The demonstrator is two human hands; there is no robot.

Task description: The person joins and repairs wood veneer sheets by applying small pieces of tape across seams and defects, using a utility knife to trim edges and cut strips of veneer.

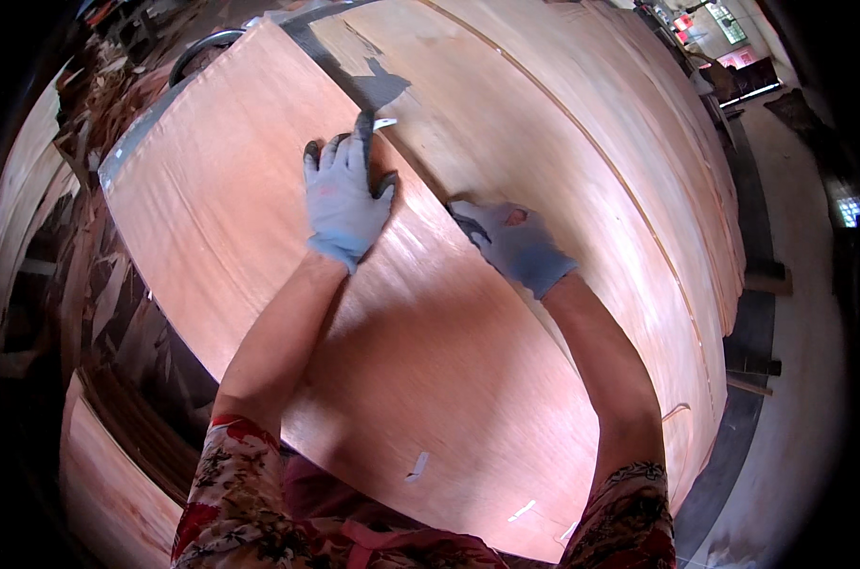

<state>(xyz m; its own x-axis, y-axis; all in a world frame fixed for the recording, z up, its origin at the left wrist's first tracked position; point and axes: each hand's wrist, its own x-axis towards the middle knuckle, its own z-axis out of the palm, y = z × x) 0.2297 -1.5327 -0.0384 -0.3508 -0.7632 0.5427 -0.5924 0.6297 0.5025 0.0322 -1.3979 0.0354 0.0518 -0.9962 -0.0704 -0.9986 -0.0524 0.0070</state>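
Note:
A broad pinkish wood veneer sheet (430, 313) lies in front of me, its long right edge running diagonally beside a paler veneer sheet (544, 161). My left hand (344, 199), in a grey-blue work glove with dark fingertips, rests flat on the pinkish sheet with fingers spread. At its index fingertip, a small white strip (384, 123) sits by the seam. My right hand (513, 242), gloved alike with a hole on its back, is closed at the pinkish sheet's edge. Its fingers are curled together, and what they hold, if anything, is hidden.
Small white strips (417, 466) stick to the near part of the pinkish sheet. Torn veneer scraps (107, 284) litter the left side. More stacked sheets (117, 474) stand at lower left. Beyond the stack, grey floor (790, 379) shows at right.

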